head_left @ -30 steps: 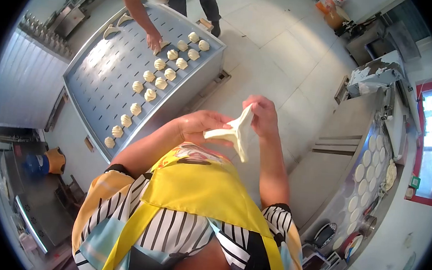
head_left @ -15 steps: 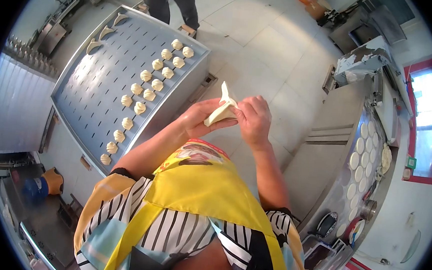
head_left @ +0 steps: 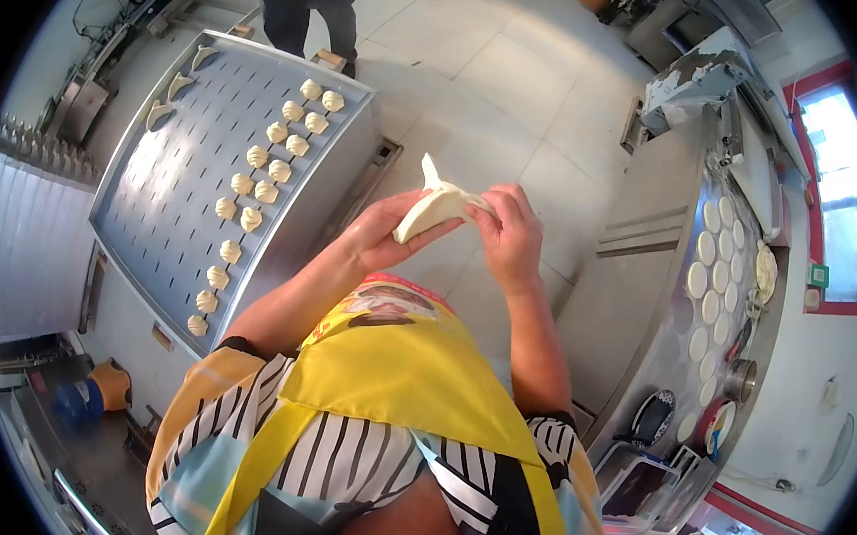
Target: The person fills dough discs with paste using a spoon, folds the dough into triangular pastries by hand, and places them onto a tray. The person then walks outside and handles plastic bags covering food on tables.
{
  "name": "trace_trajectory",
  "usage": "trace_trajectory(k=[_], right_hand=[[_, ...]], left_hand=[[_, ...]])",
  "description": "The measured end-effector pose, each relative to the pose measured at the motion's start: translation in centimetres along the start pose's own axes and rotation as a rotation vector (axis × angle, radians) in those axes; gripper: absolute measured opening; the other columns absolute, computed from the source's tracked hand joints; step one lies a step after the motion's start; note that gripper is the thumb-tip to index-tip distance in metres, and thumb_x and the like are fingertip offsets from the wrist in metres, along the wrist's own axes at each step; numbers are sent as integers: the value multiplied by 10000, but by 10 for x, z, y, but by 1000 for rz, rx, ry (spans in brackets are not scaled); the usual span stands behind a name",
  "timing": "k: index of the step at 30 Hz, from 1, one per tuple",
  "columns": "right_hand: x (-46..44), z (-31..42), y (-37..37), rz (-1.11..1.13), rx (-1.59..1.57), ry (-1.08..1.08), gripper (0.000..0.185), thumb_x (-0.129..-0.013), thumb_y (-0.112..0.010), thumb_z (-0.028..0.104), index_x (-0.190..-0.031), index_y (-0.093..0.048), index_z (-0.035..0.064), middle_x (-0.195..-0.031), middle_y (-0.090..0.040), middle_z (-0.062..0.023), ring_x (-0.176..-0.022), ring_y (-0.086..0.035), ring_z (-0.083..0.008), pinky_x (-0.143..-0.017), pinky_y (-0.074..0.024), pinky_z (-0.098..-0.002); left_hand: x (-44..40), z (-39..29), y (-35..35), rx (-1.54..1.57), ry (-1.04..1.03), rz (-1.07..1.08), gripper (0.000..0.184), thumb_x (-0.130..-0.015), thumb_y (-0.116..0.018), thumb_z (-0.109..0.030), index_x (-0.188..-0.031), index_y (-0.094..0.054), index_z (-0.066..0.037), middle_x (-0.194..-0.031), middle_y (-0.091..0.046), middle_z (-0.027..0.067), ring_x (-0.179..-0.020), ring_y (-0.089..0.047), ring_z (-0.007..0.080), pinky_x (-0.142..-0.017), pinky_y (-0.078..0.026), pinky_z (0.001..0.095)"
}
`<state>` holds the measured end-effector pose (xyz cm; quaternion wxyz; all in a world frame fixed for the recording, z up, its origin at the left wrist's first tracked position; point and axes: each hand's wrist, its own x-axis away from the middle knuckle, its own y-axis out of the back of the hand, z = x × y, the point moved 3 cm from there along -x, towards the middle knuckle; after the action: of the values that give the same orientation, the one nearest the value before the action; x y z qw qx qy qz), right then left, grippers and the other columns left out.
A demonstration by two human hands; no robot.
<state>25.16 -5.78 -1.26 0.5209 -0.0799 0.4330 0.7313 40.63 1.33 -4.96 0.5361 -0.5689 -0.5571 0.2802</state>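
Observation:
A pale, folded piece of dough (head_left: 432,214) with a pointed tip standing up is between my hands, in front of the yellow apron. My left hand (head_left: 376,236) cradles it from below and from the side. With thumb and fingertips, my right hand (head_left: 510,232) pinches its right end. Whether there is filling inside is hidden. To the left, a slotted metal tray (head_left: 187,161) carries several round pleated buns (head_left: 255,156) along its right side. Three folded, pointed dough pieces (head_left: 159,113) lie near its far left edge.
On the right, a steel counter (head_left: 650,223) bears several flat dough discs (head_left: 706,249). A metal cup (head_left: 741,377) and a dark brush-like item (head_left: 652,418) are near its front end. Beyond the tray stands another person (head_left: 308,6) in dark trousers.
The dough has turned a little and its right end is now stretched toward my right hand. My view has shifted slightly; the other person's hands have left the frame.

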Motion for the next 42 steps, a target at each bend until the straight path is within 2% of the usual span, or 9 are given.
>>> trace_trajectory(k=[5,11,14,17,21,22,26,35,42], right_hand=[[16,-10,24,-75,-546,-306,127,-790,-691,24,-873,-597,8,-803,-545,-48,-606,-577,-134,-486,-450,-279],[27,-36,48,-49,-527,-291,158,-805,-683,26,-934,-594,6,-860,-537,-45,-629,-551,-129,-525,-449,-265],[26,-25,62,-250,-59,-89,290,-790,-717,107,-1023,-563,28,-890,-543,-66,-681,-555,-161,-584,-462,-300],[29,2,42,-11,-181,-255,421,-759,-754,196,-1077,-529,37,-912,-544,-81,-714,-546,-183,-624,-458,-320],[26,-1,49,-217,-266,-429,360,-742,-764,189,-983,-550,27,-806,-548,-57,-680,-532,-177,-592,-441,-326],[26,-6,56,-171,-249,-358,287,-738,-753,142,-919,-566,21,-768,-550,-65,-694,-550,-209,-582,-438,-346],[27,-17,51,3,-61,-137,197,-715,-729,72,-847,-590,25,-799,-564,-83,-736,-542,-276,-607,-441,-378],[26,-17,45,-112,49,10,198,-701,-742,82,-820,-591,38,-789,-563,-68,-734,-555,-263,-604,-454,-373],[29,-20,49,-116,43,-99,191,-739,-736,89,-836,-584,26,-806,-571,-79,-607,-551,-229,-519,-444,-337]], left_hand=[[-11,13,-12,31,35,3,308,-962,-438,-87,-1221,-447,79,-1239,-491,192,-1188,-481,277,-1062,-414,388],[-28,30,-22,17,108,44,333,-955,-455,-87,-1244,-427,75,-1249,-483,184,-1194,-476,271,-1076,-396,385],[-40,37,-18,-73,-35,29,377,-952,-475,-119,-1293,-395,21,-1256,-485,147,-1194,-473,270,-1081,-380,387],[-43,53,-34,-215,-163,93,453,-945,-506,-187,-1352,-355,-61,-1297,-465,103,-1208,-457,256,-1075,-362,391],[-31,46,-49,-133,-28,406,531,-931,-531,-284,-1397,-326,-135,-1364,-414,81,-1253,-416,235,-1069,-338,406],[-31,42,-43,34,75,403,483,-954,-489,-287,-1366,-360,-71,-1339,-439,108,-1241,-434,251,-1067,-350,439],[-40,42,-25,-246,218,68,395,-986,-433,-242,-1242,-452,59,-1228,-523,150,-1154,-514,276,-1039,-414,447],[-40,45,-24,-250,141,4,344,-965,-468,-164,-1220,-457,66,-1211,-526,160,-1131,-535,257,-1034,-438,392],[-41,39,-22,-120,101,47,337,-965,-459,-140,-1226,-439,72,-1230,-505,172,-1157,-513,270,-1054,-424,390]])
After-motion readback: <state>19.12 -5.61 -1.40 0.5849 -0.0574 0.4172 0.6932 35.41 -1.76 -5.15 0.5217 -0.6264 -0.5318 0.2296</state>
